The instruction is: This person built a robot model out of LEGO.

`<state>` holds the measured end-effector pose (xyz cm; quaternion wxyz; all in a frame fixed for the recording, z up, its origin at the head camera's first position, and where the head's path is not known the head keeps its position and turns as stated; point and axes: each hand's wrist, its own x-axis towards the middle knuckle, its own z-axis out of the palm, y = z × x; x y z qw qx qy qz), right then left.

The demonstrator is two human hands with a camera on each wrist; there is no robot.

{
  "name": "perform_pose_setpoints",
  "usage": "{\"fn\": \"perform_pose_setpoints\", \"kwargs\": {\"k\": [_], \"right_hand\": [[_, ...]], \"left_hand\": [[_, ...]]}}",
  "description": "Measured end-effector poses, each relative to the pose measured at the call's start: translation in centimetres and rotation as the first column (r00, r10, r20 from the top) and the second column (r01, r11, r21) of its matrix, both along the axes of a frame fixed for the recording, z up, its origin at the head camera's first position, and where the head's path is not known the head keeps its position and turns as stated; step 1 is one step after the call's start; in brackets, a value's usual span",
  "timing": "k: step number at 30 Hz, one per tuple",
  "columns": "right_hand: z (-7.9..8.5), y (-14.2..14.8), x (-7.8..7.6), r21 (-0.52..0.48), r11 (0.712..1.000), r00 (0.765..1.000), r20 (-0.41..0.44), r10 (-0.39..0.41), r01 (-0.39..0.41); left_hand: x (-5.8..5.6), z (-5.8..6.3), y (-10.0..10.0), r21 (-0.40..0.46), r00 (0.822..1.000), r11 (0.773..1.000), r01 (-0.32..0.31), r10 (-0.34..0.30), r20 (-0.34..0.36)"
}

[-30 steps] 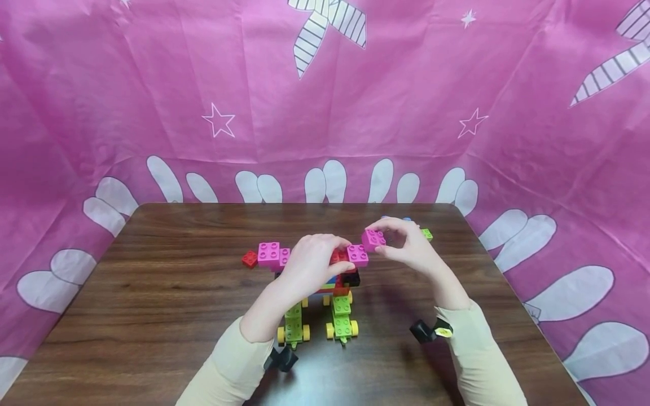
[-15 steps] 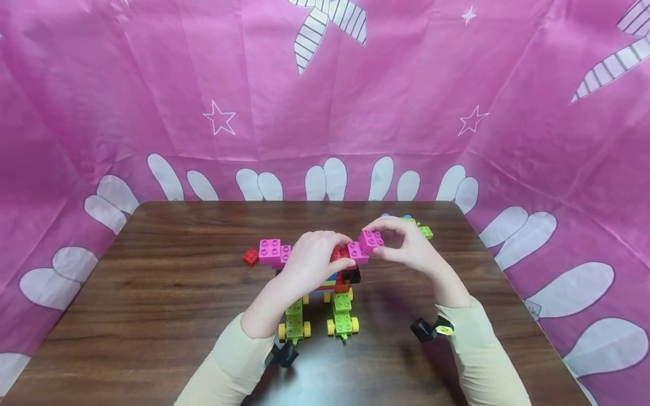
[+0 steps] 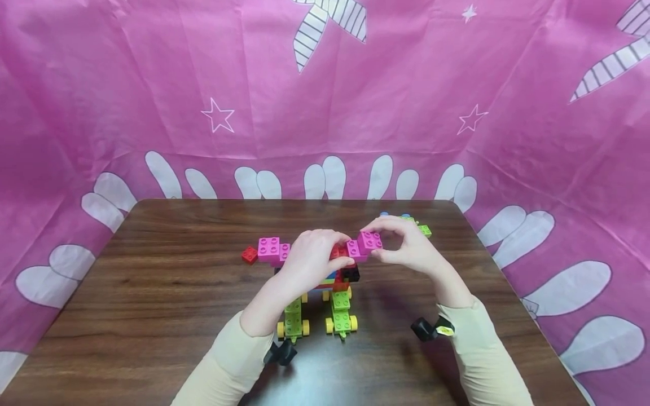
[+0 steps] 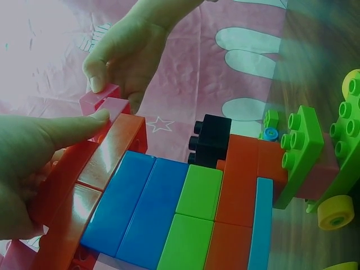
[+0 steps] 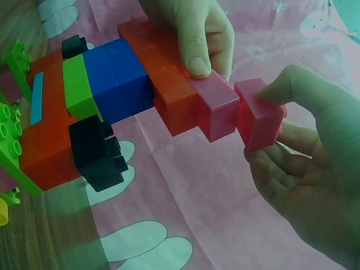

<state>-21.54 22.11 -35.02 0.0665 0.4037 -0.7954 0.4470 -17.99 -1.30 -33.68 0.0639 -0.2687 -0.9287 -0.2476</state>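
A building-block model (image 4: pixel 152 202) stands with red, blue and green layers, black side blocks (image 5: pixel 98 152) and green wheeled legs (image 3: pixel 341 316). My left hand (image 3: pixel 310 254) grips its red top row, the thumb near a pink end block (image 5: pixel 218 107). Between thumb and fingers, my right hand (image 3: pixel 406 242) pinches another pink block (image 5: pixel 260 115). This block is right beside the end block, slightly higher in the head view; a narrow gap shows in the right wrist view. More pink blocks (image 3: pixel 269 250) form the row's left end. My left hand hides the row's middle.
A loose red block (image 3: pixel 249 255) lies on the brown wooden table (image 3: pixel 152 310), left of the model. Green pieces (image 3: pixel 424 230) with blue parts lie behind my right hand. A pink cloth (image 3: pixel 325 124) hangs around the table's back and sides.
My right hand has brought its pink block slightly left, from apart to right up against the end block in the head view. My left hand keeps its grip on the model.
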Motion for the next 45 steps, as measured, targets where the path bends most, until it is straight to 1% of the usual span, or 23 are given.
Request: {"fn": "perform_pose_setpoints", "kwargs": {"k": [6,13,22,30,34,38,42,45], "right_hand": [[0.3,-0.3,0.0,0.013,1.0,1.0,-0.031,0.003,-0.003],[0.5,-0.3,-0.1,0.037,0.999,1.0,-0.015,-0.014,0.015],[0.9,-0.4,0.0,0.056,0.998,1.0,-0.024,-0.014,0.015],[0.7,-0.5,0.1,0.069,0.997,0.999,0.005,-0.032,0.031],[0.8,-0.5,0.2,0.079,0.997,1.0,-0.007,-0.025,0.025],[0.8,-0.4,0.2,0.093,0.995,0.999,-0.029,-0.026,0.029],[0.9,-0.5,0.3,0.104,0.994,0.999,-0.032,-0.041,0.044],[0.9,-0.6,0.4,0.115,0.991,0.998,-0.027,-0.063,0.066]], "left_hand": [[-0.1,0.1,0.0,-0.004,1.0,1.0,-0.003,0.003,0.002],[-0.1,0.1,0.0,-0.004,1.0,1.0,-0.004,0.004,0.008],[-0.1,0.1,0.0,-0.004,1.0,1.0,-0.008,0.008,0.0],[-0.1,0.0,0.0,-0.009,1.0,1.0,-0.01,0.01,0.01],[-0.1,0.1,0.1,-0.033,1.0,0.999,-0.007,0.007,0.01],[0.0,0.5,0.2,-0.062,1.0,0.998,0.005,-0.005,0.004],[0.0,0.9,0.3,-0.089,1.0,0.996,0.019,-0.021,-0.016],[-0.2,1.0,0.4,-0.093,0.999,0.995,0.023,-0.026,-0.028]]}}
